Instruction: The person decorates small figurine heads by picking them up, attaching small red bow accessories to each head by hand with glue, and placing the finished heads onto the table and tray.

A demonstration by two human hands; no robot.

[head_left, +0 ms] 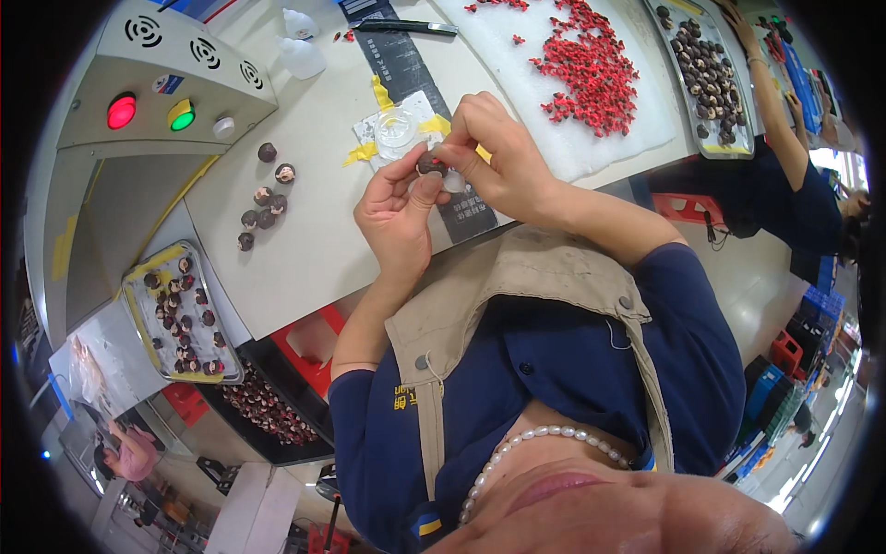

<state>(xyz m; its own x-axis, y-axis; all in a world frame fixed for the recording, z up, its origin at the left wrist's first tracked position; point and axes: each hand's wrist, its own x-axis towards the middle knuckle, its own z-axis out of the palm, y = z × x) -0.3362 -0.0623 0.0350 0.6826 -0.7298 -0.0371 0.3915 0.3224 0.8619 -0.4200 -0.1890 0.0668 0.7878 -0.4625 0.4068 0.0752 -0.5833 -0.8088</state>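
Between the fingertips of my left hand (395, 217) is a small dark-brown ball (430, 167). My right hand (506, 164) pinches a tiny red piece (437, 161) against that ball; its exact shape is hidden by the fingers. Just beyond both hands, a clear round dish (396, 130) sits on a white pad fixed with yellow tape (361, 152). Several similar balls (264, 198), some showing a beige patch, lie loose on the table to the left. A pile of small red-and-dark pieces (591, 74) is spread on a white foam sheet (609, 159) to the right.
At left stands a metal machine (175, 69) with red and green lights. Trays of dark balls lie at lower left (231, 377) and far right (723, 150). White bottles (302, 58) and a black knife-like tool (406, 27) lie at the back. A co-worker's arm (780, 129) is at right.
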